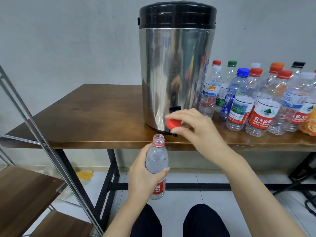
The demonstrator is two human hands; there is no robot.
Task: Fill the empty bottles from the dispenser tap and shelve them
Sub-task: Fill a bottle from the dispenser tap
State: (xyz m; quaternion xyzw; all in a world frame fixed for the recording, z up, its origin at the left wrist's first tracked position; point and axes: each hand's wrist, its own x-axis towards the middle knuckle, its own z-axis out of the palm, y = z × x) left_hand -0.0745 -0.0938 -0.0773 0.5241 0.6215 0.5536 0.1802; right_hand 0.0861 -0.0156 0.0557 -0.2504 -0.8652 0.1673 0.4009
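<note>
you are getting soft, even light; the dispenser (176,79) is throwing streaky glare, and the edges are bowing.

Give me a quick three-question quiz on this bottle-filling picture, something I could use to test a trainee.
1. Fill the blank: the capped bottles stand on the table to the ____ of the dispenser.
2. True or false: the bottle in the left hand has its cap on.
3. Where is the red cap? A) on the table; B) in the fingers of the right hand; C) on top of the dispenser.
Key: 1 right; 2 false; 3 B.
</note>
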